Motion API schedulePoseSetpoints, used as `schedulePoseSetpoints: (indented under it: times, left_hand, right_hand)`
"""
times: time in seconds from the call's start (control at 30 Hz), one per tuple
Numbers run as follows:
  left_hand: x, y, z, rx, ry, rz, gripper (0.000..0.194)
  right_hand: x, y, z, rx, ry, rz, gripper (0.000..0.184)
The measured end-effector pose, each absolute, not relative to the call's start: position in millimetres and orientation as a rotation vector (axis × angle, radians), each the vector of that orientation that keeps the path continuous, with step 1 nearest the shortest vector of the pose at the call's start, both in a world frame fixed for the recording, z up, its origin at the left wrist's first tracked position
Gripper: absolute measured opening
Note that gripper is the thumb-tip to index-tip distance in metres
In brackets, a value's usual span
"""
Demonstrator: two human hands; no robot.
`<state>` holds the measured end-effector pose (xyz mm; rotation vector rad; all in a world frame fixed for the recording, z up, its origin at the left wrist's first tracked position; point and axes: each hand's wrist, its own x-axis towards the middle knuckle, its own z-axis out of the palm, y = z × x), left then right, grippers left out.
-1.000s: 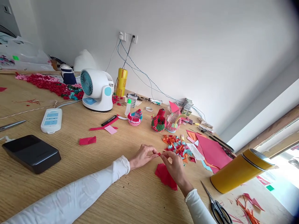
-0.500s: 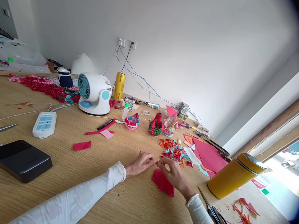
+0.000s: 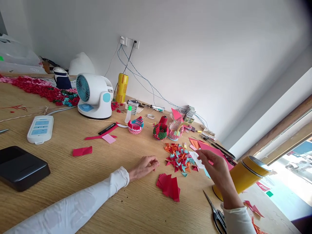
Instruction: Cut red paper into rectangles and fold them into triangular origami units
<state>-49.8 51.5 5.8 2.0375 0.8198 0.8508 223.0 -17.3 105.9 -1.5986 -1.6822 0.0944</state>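
My left hand [image 3: 144,167] rests on the wooden table [image 3: 97,169] with its fingers curled under; nothing shows in them. My right hand [image 3: 217,170] is raised to the right of a pile of small folded paper triangles [image 3: 179,157] in red, orange and teal. Its fingers are loosely bent and apart, pointing at the pile, with nothing visible in them. A stack of red paper pieces [image 3: 169,186] lies on the table between my two hands.
A yellow canister [image 3: 246,175] lies on its side behind my right wrist, scissors [image 3: 216,215] beside it. Red and orange sheets [image 3: 207,147], three folded paper models [image 3: 160,130], a white fan [image 3: 92,96], a power strip [image 3: 40,129] and a black box [image 3: 19,167] stand around.
Both hands were pinching a small red piece together above the red stack. Now they are apart: my right hand has swung right past the triangle pile, my left stays put.
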Motion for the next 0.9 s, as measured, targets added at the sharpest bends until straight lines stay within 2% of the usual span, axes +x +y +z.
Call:
schedulePoseSetpoints:
  times: [0.1, 0.23, 0.4, 0.63, 0.9]
  left_hand:
    - [-48.9, 49.8, 6.3, 2.115, 0.801, 0.841, 0.029]
    - [-46.8, 47.0, 4.2, 2.227, 0.766, 0.838, 0.018]
    - [-44.5, 46.5, 0.0, 2.283, 0.731, 0.827, 0.015]
    - [-45.3, 46.6, 3.3, 2.156, 0.755, 0.895, 0.015]
    - [-13.1, 38.0, 26.2, 1.545, 0.6, 0.984, 0.036]
  right_hand:
    - [216.9, -16.7, 102.1, -1.572, -1.929, 0.237, 0.025]
    - [201.7, -11.9, 73.3, -1.491, -2.263, 0.312, 0.022]
    - [181.0, -13.5, 36.8, -1.283, -2.311, 0.373, 0.041]
    - [165.1, -1.1, 44.8, -1.353, -2.026, 0.461, 0.011]
    - [148.2, -0.8, 55.0, -1.239, -1.584, 0.748, 0.039]
